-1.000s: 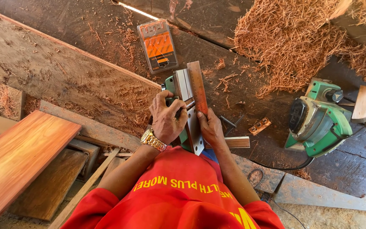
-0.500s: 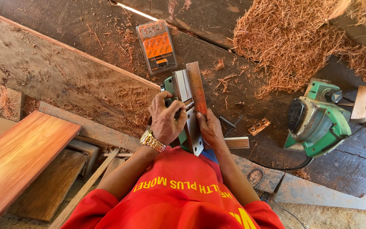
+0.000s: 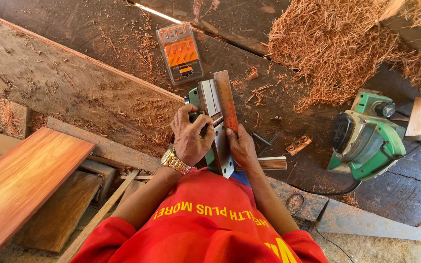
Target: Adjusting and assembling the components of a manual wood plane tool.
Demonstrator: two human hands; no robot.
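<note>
almost nothing has shifted since the earlier frames: both hands sit where they were on the upturned tool, and only the view has crept a touch.

the left hand [image 3: 190, 140], with a gold metal wristwatch [image 3: 175, 161] on its wrist, is curled over the green-bodied electric planer turned sole-up [image 3: 209, 100]. its fingers pinch a thin dark tool [image 3: 209, 125] whose tip rests against the planer's grey metal sole; what kind of tool it is cannot be told. the right hand [image 3: 242, 146] lies flat along the planer's right side, its thumb and fingers pressing a narrow reddish-brown wooden strip [image 3: 226, 101] against the sole so that the strip runs lengthwise up the plate. the planer stands on the dark, shaving-strewn plank bench [image 3: 123, 44], just in front of the person's red shirt [image 3: 205, 224].

beyond the planer lies an orange and grey flat plastic case [image 3: 180, 52]. to the right sits a second green electric planer [image 3: 369, 136] with a black cable, near a large heap of reddish wood shavings [image 3: 337, 44]. a small slotted metal piece [image 3: 299, 144] lies between the two planers. at the left edge a smooth orange-red planed board [image 3: 20, 180] leans across rougher timber.
</note>
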